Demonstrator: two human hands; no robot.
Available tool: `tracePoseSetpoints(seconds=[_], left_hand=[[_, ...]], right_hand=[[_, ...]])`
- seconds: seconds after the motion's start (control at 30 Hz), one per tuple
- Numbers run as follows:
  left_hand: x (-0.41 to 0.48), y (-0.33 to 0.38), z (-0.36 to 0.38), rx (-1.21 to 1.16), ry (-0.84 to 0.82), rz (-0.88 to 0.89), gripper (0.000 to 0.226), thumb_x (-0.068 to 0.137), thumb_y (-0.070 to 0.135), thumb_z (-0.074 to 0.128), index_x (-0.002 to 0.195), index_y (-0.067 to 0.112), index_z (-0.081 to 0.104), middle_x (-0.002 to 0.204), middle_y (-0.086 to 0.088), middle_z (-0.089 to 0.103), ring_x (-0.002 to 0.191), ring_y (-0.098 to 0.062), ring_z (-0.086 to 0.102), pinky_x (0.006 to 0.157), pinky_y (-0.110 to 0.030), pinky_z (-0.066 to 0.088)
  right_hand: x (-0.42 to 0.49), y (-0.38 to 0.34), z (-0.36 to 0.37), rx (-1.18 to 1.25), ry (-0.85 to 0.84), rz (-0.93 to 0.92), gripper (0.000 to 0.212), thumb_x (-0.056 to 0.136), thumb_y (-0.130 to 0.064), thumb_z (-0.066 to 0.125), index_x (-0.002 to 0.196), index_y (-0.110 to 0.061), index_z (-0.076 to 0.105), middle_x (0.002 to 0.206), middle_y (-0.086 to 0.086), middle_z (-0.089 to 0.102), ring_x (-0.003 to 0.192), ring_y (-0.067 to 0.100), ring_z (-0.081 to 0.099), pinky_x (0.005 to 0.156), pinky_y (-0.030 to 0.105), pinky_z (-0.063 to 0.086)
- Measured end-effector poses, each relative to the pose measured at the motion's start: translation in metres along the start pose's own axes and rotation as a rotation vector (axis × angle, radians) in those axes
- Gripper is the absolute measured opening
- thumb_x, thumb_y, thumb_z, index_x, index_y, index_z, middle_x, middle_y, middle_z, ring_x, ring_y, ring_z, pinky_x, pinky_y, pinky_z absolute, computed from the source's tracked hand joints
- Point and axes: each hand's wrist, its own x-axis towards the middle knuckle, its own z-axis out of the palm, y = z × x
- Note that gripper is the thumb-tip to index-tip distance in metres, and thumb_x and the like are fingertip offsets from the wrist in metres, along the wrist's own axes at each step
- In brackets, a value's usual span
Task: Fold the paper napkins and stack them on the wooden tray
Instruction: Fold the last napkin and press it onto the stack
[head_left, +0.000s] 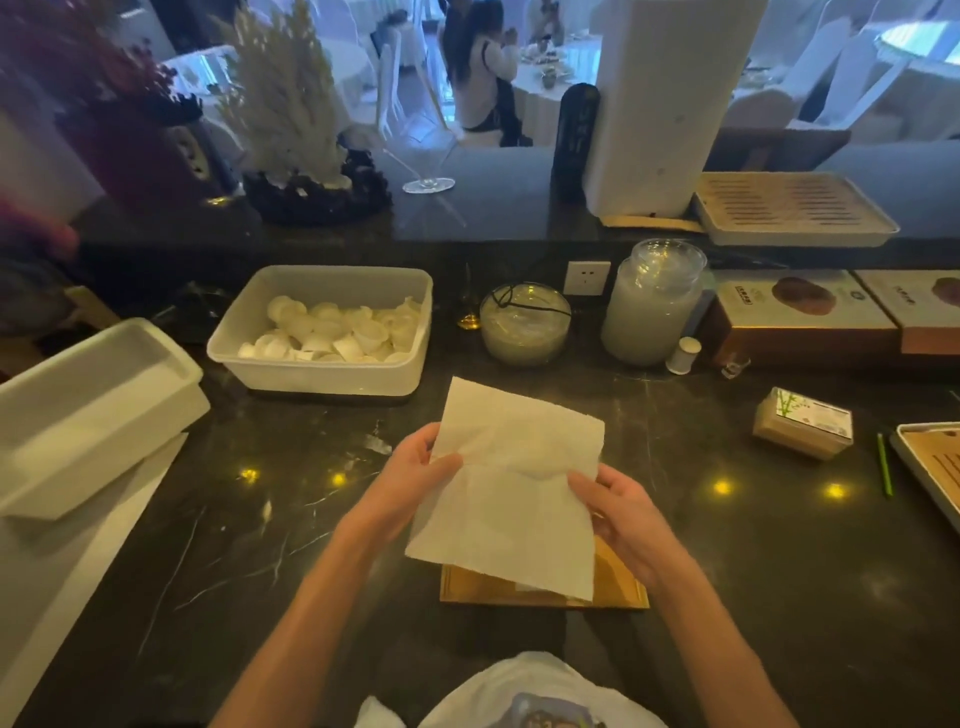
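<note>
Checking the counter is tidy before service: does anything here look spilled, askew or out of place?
Nothing spilled or damaged. Two oddities: a black cord lies draped across the round glass bowl, and a thin green stick lies loose on the dark marble counter beside the right-hand tray.

Left hand (410, 480) and right hand (631, 519) each grip one side of an unfolded paper napkin (511, 488), held above the wooden tray (618, 590) on the dark counter (260, 519).
</note>
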Motion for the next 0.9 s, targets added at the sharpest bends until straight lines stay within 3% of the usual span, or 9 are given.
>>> tracePoseSetpoints(seconds=[0.1, 0.23, 0.37, 0.6, 0.73, 0.9], left_hand=[[-0.005, -0.011, -0.005, 0.077, 0.071, -0.023, 0.027, 0.1, 0.025, 0.061, 0.127, 0.027, 0.057, 0.126, 0.001, 0.066, 0.112, -0.023, 0.067, 0.103, -0.055, 0.052], [-0.005, -0.026, -0.005, 0.101, 0.078, -0.011, 0.025, 0.1, 0.025, 0.061, 0.125, 0.028, 0.058, 0.125, 0.002, 0.066, 0.11, -0.019, 0.067, 0.096, -0.045, 0.057], [-0.007, -0.028, -0.006, 0.045, -0.068, -0.076, 0.026, 0.098, 0.019, 0.064, 0.121, 0.033, 0.062, 0.117, 0.009, 0.073, 0.102, -0.008, 0.074, 0.073, -0.027, 0.063], [-0.002, -0.028, -0.001, -0.007, -0.125, -0.07, 0.023, 0.099, 0.013, 0.062, 0.119, 0.022, 0.067, 0.109, 0.009, 0.079, 0.103, -0.012, 0.075, 0.074, -0.026, 0.063], [-0.001, -0.027, 0.0, -0.077, -0.168, -0.04, 0.028, 0.098, 0.005, 0.06, 0.115, 0.022, 0.076, 0.115, -0.001, 0.078, 0.109, -0.018, 0.074, 0.08, -0.028, 0.063], [0.0, -0.025, 0.007, -0.049, -0.056, -0.007, 0.046, 0.101, -0.002, 0.052, 0.087, 0.027, 0.085, 0.107, 0.001, 0.078, 0.107, -0.019, 0.071, 0.078, -0.025, 0.061]], right_hand=[[0.002, -0.002, -0.005, -0.062, 0.031, -0.033, 0.029, 0.093, -0.031, 0.069, 0.121, -0.025, 0.067, 0.116, -0.002, 0.076, 0.107, 0.017, 0.072, 0.091, 0.041, 0.057], [0.0, -0.003, -0.009, -0.133, 0.005, -0.017, 0.03, 0.093, -0.023, 0.07, 0.122, -0.028, 0.066, 0.115, -0.007, 0.076, 0.106, 0.013, 0.073, 0.079, 0.031, 0.061], [-0.004, -0.005, -0.023, -0.205, 0.055, -0.028, 0.027, 0.093, -0.021, 0.07, 0.119, -0.029, 0.069, 0.113, -0.005, 0.077, 0.101, 0.017, 0.075, 0.087, 0.044, 0.06], [-0.013, -0.021, -0.048, -0.183, -0.004, 0.037, 0.031, 0.09, -0.017, 0.072, 0.118, -0.029, 0.069, 0.111, -0.006, 0.078, 0.102, 0.014, 0.075, 0.078, 0.032, 0.064], [-0.019, -0.027, -0.049, -0.232, 0.076, -0.042, 0.028, 0.092, -0.011, 0.069, 0.099, -0.035, 0.079, 0.104, -0.007, 0.079, 0.094, 0.009, 0.074, 0.069, 0.023, 0.062], [-0.018, -0.029, -0.044, -0.321, 0.19, -0.142, 0.042, 0.096, -0.003, 0.061, 0.073, -0.033, 0.081, 0.085, -0.009, 0.078, 0.081, 0.008, 0.07, 0.059, 0.018, 0.054]])
